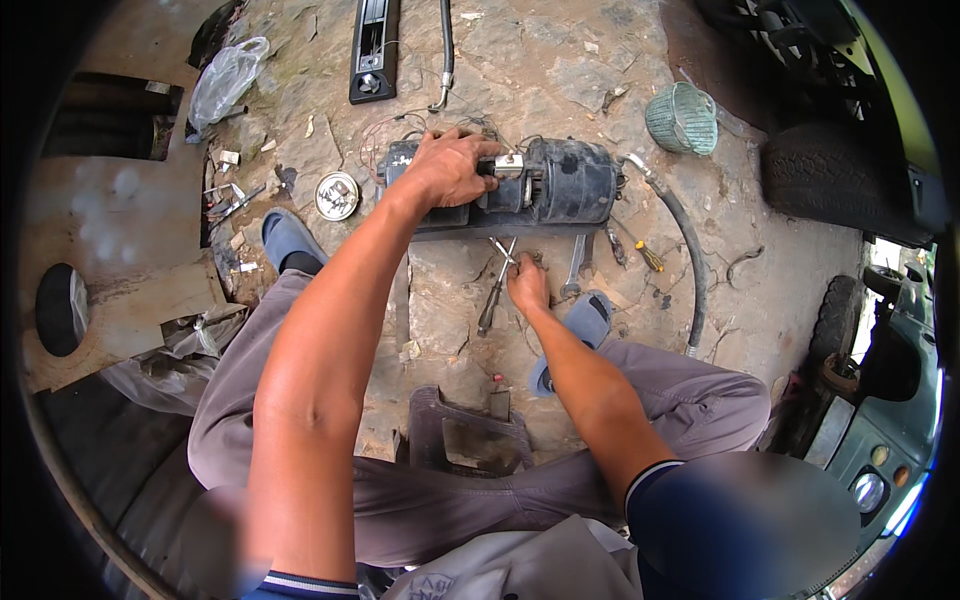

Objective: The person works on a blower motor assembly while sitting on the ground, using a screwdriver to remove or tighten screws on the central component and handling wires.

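a: in the head view, where is the main thing?
b: the black housing (572,185), a long unit with a rounded right end, lies crosswise on the rough ground (560,60), in front of the person. a silver block (509,166) sits on its upper side, and thin wires (382,135) straggle out behind its left end.

a: and the left hand?
b: the left hand (455,168) rests over the housing, fingers bent across the top, thumb side close by the silver block. i cannot tell whether they grasp it or only press there.

a: the right hand?
b: the right hand (528,283) is low, just in front of the housing, fingers bunched beside a dark-handled screwdriver (488,310) whose shaft crosses another metal tool. the fingertips are too small to read, so i cannot tell if they hold anything.

a: what lies around?
b: to the right of that hand, a spanner (575,265), then a yellow-handled screwdriver (650,257). a black hose (692,250) curves down from near the housing's right end. left of the housing is a round tin (337,217) with small parts inside.

a: farther out?
b: a green basket (690,135) beyond the right end, and a clear plastic bag (228,82) at upper left.
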Tool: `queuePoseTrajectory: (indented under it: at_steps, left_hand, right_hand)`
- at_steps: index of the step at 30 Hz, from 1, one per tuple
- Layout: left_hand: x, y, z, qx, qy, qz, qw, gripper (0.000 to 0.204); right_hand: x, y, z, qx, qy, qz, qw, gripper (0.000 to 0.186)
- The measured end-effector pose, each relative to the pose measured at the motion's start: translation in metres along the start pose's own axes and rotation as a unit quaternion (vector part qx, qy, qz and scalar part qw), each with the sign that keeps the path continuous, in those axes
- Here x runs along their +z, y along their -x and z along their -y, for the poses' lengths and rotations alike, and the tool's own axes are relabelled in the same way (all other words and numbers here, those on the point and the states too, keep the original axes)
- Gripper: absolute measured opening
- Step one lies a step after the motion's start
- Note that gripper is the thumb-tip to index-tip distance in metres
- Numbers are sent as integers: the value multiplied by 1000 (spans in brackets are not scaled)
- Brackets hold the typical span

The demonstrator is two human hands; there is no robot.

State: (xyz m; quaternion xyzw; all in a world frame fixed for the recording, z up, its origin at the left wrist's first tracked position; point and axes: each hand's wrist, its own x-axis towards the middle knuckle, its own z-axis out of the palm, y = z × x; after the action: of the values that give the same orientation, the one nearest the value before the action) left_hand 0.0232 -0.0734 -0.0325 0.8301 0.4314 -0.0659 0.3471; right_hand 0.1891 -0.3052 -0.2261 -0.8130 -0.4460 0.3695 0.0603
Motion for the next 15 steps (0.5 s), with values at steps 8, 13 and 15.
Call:
queuePoseTrajectory:
  at_steps: [8,13,15]
  left_hand:
    - [3,-3,1,22,-8,-30,999,52]
    - [1,-4,0,22,-1,-23,999,53]
    - [2,-10,-2,25,5,-16,1000,54]
  right_hand:
    - [13,-36,29,30,109,67,991,31]
    - [0,-31,25,-34,167,130,977,31]
    - [-10,-17,13,-106,223,176,953,30]
